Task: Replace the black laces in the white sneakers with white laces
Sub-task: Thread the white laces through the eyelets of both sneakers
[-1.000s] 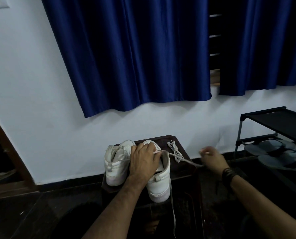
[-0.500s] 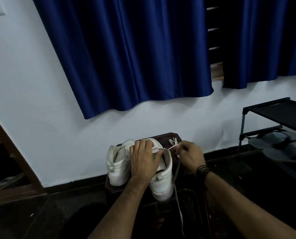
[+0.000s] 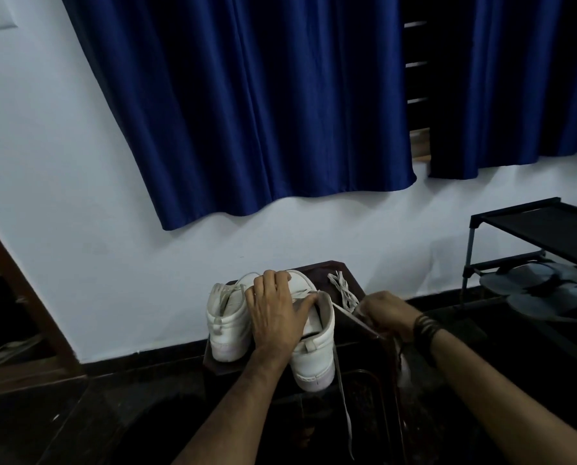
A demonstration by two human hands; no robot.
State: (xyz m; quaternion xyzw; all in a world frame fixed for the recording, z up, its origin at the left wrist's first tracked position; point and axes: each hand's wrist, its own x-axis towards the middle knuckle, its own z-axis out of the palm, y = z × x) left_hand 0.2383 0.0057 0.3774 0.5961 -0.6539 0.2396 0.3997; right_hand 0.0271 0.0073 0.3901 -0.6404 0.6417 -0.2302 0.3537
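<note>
White laces are what we are working with: one white lace (image 3: pixel 342 312) runs taut from the eyelets of the right sneaker (image 3: pixel 315 344) across to our right hand (image 3: pixel 382 313), and a longer tail of it hangs down past the sneaker's heel toward the dark floor. Both sneakers sit heels toward us on a small dark bench (image 3: pixel 347 273) against the white wall, the left sneaker (image 3: pixel 228 325) just beside the right one and, as far as we can tell, already strung in white. Our left hand (image 3: pixel 275 315) lies over the tongue and collar of the right sneaker, fingers spread and pressing it down rather than closing round anything. Our right hand's grip is closed, fingers curled round the lace; the fingertips themselves are hidden, so we cannot tell just how the strand is pinched. A second, loosely tangled lace (image 3: pixel 342 290) lies on the bench behind the right hand. We judge the risk here to be in the pull: the right sneaker's heel overhangs the bench's near edge, so a hard tug with a slack left hand could drag it off. The taut strand passes close to the tangled lace and might snag it. Pulling one end too far could also leave the two ends uneven. In this dim light a missed eyelet would be easy to overlook.
</note>
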